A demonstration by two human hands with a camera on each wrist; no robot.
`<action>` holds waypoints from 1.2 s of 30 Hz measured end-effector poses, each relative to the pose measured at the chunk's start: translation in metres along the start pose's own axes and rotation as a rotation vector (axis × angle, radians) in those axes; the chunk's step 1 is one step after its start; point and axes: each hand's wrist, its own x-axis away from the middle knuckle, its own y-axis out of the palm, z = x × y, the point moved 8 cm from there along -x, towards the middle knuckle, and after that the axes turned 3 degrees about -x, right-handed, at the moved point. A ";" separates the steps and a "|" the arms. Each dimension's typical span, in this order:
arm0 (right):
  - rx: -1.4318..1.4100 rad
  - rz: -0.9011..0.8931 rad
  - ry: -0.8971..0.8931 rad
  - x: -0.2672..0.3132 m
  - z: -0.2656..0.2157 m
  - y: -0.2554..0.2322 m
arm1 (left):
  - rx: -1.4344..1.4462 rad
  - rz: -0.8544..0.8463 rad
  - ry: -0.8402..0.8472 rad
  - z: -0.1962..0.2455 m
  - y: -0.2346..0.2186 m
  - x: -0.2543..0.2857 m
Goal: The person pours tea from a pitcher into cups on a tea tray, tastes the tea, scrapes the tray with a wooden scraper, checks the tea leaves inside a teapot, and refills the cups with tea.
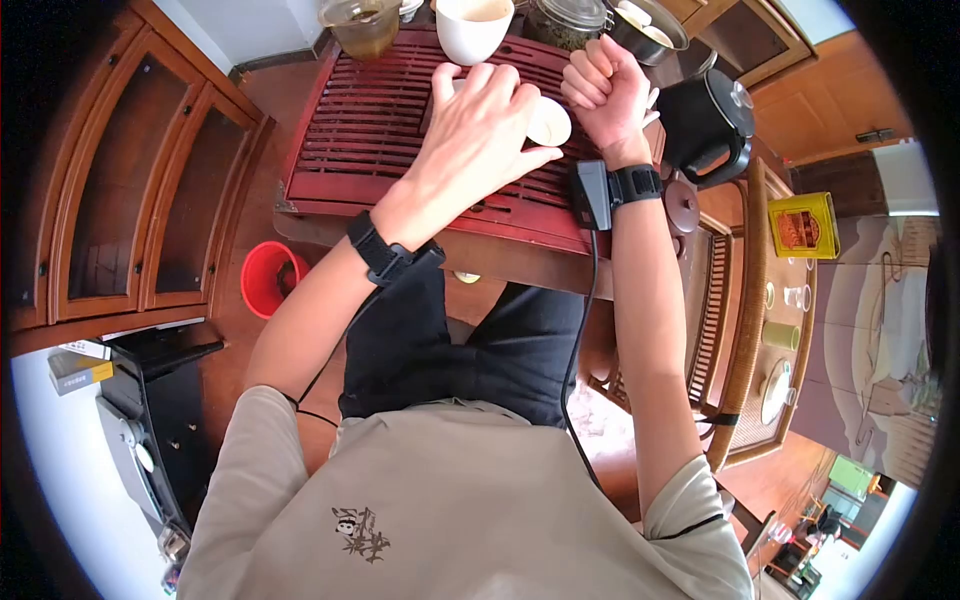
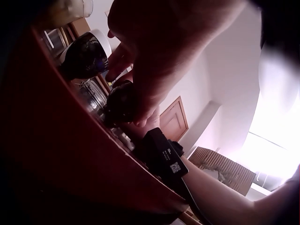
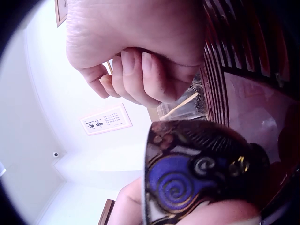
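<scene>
The left hand (image 1: 475, 125) reaches over the slatted red tea tray (image 1: 350, 120), gripping a small cup (image 1: 549, 122) between thumb and fingers, its pale inside showing. In the right wrist view the cup (image 3: 187, 173) has a dark outside with a blue swirl, and a thumb and finger press its sides. The left wrist view shows it as a dark shape (image 2: 123, 101). Just right of the cup, the right hand (image 1: 608, 95) is raised with its fingers curled in toward the palm; nothing is visible in its grasp. What lies beneath the left hand is mostly hidden.
At the tray's far edge stand a white cup (image 1: 474, 30), a glass pitcher (image 1: 362, 28) and a glass jar (image 1: 568, 25). A black kettle (image 1: 703, 125) and a brown teapot (image 1: 681, 207) are at the right. A red bin (image 1: 272, 280) sits on the floor.
</scene>
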 end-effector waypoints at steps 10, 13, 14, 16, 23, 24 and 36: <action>0.014 0.041 0.003 0.002 0.001 0.000 | -0.068 0.011 -0.047 -0.002 0.008 0.002; 0.008 0.041 -0.001 0.003 0.001 0.001 | -0.045 -0.010 -0.043 -0.004 0.007 0.002; 0.011 0.052 -0.004 0.003 0.001 0.000 | -0.022 0.014 -0.028 -0.004 0.006 0.002; 0.020 0.050 -0.009 0.004 0.000 0.000 | 0.001 0.041 -0.010 -0.004 0.004 0.003; 0.027 0.060 -0.024 0.003 0.000 -0.002 | 0.020 -0.048 -0.047 -0.013 0.002 0.005; 0.027 0.065 -0.025 0.003 0.000 -0.002 | 0.047 -0.017 -0.049 -0.014 -0.005 0.004; 0.018 0.058 -0.045 0.008 -0.001 -0.002 | 0.262 0.230 -0.337 -0.118 -0.064 0.046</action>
